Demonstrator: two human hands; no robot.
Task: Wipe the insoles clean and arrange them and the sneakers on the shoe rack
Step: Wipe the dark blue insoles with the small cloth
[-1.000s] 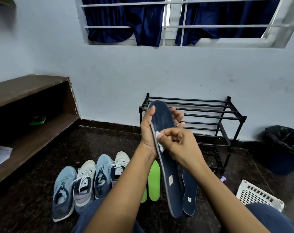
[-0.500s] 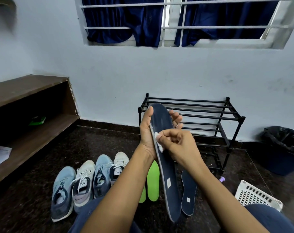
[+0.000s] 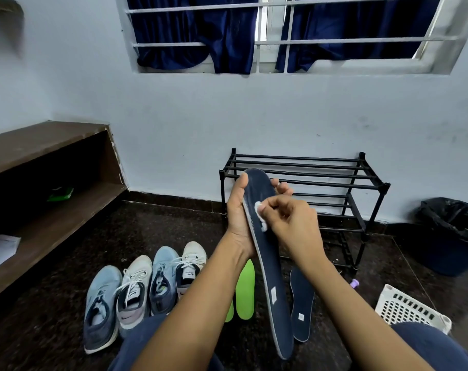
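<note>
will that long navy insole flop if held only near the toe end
Probably not: the long navy insole hangs nearly straight below the left hand, so seems fairly stiff. Likely light: one hand carries it. Might flex where the right hand presses the white wipe.

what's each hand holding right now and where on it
The left hand grips the dark blue insole near its upper end, fingers behind it; the right hand pinches a small white wad against the insole's face.
</note>
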